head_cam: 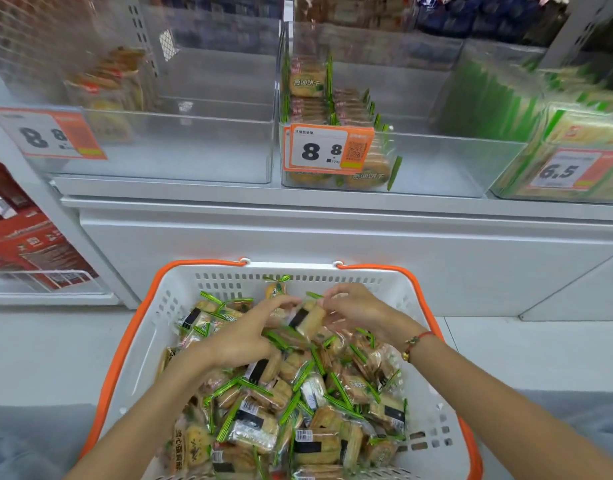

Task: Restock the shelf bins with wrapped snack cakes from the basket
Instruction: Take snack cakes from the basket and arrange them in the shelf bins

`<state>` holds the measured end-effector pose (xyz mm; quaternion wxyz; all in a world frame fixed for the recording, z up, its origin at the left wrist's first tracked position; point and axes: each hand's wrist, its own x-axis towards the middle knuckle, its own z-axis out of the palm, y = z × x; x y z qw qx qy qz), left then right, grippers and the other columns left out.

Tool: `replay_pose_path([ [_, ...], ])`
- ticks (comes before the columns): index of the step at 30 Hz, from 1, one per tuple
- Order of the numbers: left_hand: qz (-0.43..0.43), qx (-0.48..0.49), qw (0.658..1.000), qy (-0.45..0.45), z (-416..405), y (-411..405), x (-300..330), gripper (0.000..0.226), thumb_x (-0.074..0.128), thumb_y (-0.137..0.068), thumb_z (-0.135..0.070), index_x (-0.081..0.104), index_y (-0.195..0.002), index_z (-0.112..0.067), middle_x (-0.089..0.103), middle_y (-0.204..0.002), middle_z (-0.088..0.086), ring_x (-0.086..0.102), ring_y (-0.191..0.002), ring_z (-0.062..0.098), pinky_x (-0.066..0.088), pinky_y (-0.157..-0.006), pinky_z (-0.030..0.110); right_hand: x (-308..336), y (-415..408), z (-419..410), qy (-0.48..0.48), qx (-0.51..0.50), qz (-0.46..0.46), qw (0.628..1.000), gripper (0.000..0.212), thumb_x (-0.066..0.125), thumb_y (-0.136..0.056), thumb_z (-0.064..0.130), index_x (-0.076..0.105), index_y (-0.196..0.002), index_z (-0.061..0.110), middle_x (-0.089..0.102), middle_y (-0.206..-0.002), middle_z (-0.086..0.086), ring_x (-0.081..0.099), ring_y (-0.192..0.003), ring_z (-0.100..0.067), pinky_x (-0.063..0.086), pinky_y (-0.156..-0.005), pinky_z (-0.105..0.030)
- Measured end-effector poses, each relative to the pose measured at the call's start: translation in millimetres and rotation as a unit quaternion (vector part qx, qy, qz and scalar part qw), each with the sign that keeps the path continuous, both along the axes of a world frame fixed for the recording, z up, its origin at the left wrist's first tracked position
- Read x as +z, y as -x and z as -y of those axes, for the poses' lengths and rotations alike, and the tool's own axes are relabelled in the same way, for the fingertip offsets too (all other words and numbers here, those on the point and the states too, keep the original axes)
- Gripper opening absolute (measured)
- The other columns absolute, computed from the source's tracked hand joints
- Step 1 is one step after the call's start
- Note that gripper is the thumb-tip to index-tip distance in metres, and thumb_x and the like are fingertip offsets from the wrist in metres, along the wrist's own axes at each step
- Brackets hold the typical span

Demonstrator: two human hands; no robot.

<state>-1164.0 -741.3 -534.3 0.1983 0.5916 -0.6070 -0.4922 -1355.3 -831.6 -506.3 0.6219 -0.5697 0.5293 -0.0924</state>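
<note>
A white basket point(149, 341) with an orange rim stands below me, heaped with wrapped snack cakes point(298, 410) in clear packs with green edges. Both hands are over the far part of the heap. My left hand point(249, 330) and my right hand point(353, 310) pinch the two ends of one wrapped cake point(307, 320) held just above the pile. On the shelf above, the middle clear bin point(436, 161) holds stacked packs of the same cakes point(308, 81) at its left side; the rest of it is bare.
The left clear bin point(194, 147) has a few packs at its back left. The right bin point(575, 133) is full of green-edged packs. Orange price tags point(329, 148) hang on the bin fronts. A white shelf ledge point(332, 209) juts out above the basket. Red boxes point(24, 244) stand at far left.
</note>
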Motion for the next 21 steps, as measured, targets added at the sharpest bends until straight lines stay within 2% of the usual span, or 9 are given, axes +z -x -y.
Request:
replay_pose_path([
  [2, 0.006, 0.002, 1.000, 0.030, 0, 0, 8, 0.082, 0.074, -0.077, -0.010, 0.034, -0.136, -0.051, 0.031, -0.143, -0.017, 0.038, -0.129, 0.008, 0.043, -0.104, 0.039, 11, -2, 4, -0.045, -0.078, 0.044, 0.995, 0.005, 0.061, -0.092, 0.008, 0.062, -0.097, 0.007, 0.069, -0.086, -0.013, 0.068, -0.067, -0.016, 0.057, -0.060, -0.020],
  [3, 0.017, 0.024, 0.997, 0.071, 1, 3, 13, 0.075, 0.077, -0.077, -0.016, 0.039, -0.133, -0.050, 0.034, -0.139, -0.017, 0.038, -0.127, 0.005, 0.041, -0.106, 0.037, 17, -4, 5, -0.062, -0.093, 0.062, 0.992, 0.006, 0.062, -0.091, 0.008, 0.064, -0.097, 0.007, 0.070, -0.087, -0.013, 0.069, -0.068, -0.016, 0.057, -0.062, -0.020],
  [6, -0.019, 0.151, 0.974, 0.166, 2, 8, 27, 0.032, 0.072, -0.083, -0.029, 0.059, -0.108, -0.046, 0.055, -0.111, -0.024, 0.050, -0.106, -0.006, 0.043, -0.096, 0.026, 33, -5, 2, -0.112, -0.078, 0.090, 0.986, 0.013, 0.061, -0.093, 0.019, 0.065, -0.101, 0.010, 0.070, -0.080, -0.009, 0.068, -0.065, -0.015, 0.056, -0.060, -0.021],
  [8, -0.085, 0.215, 0.965, 0.124, 3, 8, 39, 0.014, 0.064, -0.086, -0.033, 0.064, -0.098, -0.040, 0.065, -0.085, -0.025, 0.058, -0.090, -0.005, 0.046, -0.085, 0.019, 44, -6, 3, -0.116, -0.057, 0.082, 0.988, 0.026, 0.056, -0.095, 0.036, 0.060, -0.101, 0.011, 0.067, -0.072, -0.006, 0.062, -0.058, -0.013, 0.050, -0.050, -0.020],
  [10, -0.150, 0.257, 0.952, 0.070, 4, 8, 46, 0.020, 0.061, -0.084, -0.040, 0.070, -0.098, -0.029, 0.070, -0.077, -0.019, 0.066, -0.087, 0.008, 0.053, -0.082, 0.023, 53, -7, 8, -0.049, -0.031, 0.021, 0.998, 0.043, 0.049, -0.095, 0.050, 0.060, -0.103, 0.009, 0.059, -0.067, 0.000, 0.052, -0.053, -0.010, 0.043, -0.048, -0.018],
  [13, -0.234, 0.280, 0.931, 0.028, 4, 12, 54, 0.033, 0.063, -0.079, -0.043, 0.068, -0.104, -0.023, 0.074, -0.094, -0.009, 0.069, -0.091, 0.006, 0.056, -0.078, 0.020, 66, -11, 12, 0.025, -0.004, 0.007, 1.000, 0.051, 0.048, -0.093, 0.056, 0.066, -0.104, 0.009, 0.057, -0.074, 0.002, 0.051, -0.060, -0.009, 0.044, -0.055, -0.018],
  [17, -0.249, 0.280, 0.926, 0.041, 4, 15, 65, 0.041, 0.064, -0.076, -0.044, 0.064, -0.111, -0.024, 0.074, -0.100, -0.004, 0.069, -0.095, 0.007, 0.053, -0.084, 0.024, 74, -9, 7, 0.067, 0.056, 0.074, 0.993, 0.020, 0.066, -0.088, 0.033, 0.068, -0.101, 0.018, 0.067, -0.093, -0.001, 0.059, -0.083, -0.010, 0.050, -0.074, -0.020],
  [19, -0.238, 0.273, 0.931, 0.055, 3, 17, 70, 0.042, 0.063, -0.076, -0.045, 0.066, -0.110, -0.021, 0.074, -0.097, -0.004, 0.068, -0.094, 0.008, 0.052, -0.082, 0.021, 76, -9, 5, 0.081, 0.065, 0.078, 0.992, 0.018, 0.072, -0.084, 0.022, 0.065, -0.101, 0.018, 0.069, -0.098, -0.003, 0.062, -0.086, -0.009, 0.050, -0.077, -0.021],
  [21, -0.235, 0.276, 0.928, 0.087, 4, 20, 81, 0.034, 0.059, -0.081, -0.045, 0.069, -0.104, -0.022, 0.074, -0.093, -0.008, 0.068, -0.089, 0.002, 0.049, -0.072, 0.010, 83, -9, 6, 0.105, 0.067, 0.090, 0.988, 0.023, 0.074, -0.083, 0.019, 0.065, -0.104, 0.016, 0.069, -0.095, 0.001, 0.064, -0.084, -0.007, 0.051, -0.075, -0.019],
])
